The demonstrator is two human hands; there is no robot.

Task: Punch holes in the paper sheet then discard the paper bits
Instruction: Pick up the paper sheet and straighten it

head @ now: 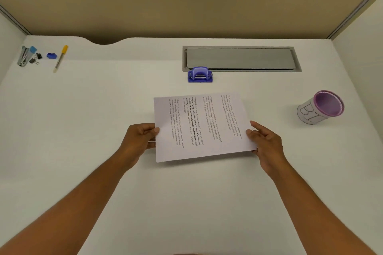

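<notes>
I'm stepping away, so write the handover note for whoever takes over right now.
Left hand pinches the left edge of the paper sheet; right hand holds its right edge. The sheet is printed and sits in front of the blue hole punch, apart from it. The purple cup stands to the right.
Done: sheet in hand, no holes visible.
Left: feed the sheet into the punch, press, discard the bits.

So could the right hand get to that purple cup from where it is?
Probably yes: nothing lies between the right hand and the purple cup, only bare desk. But it is pinching the paper sheet, so it must let go first.
</notes>
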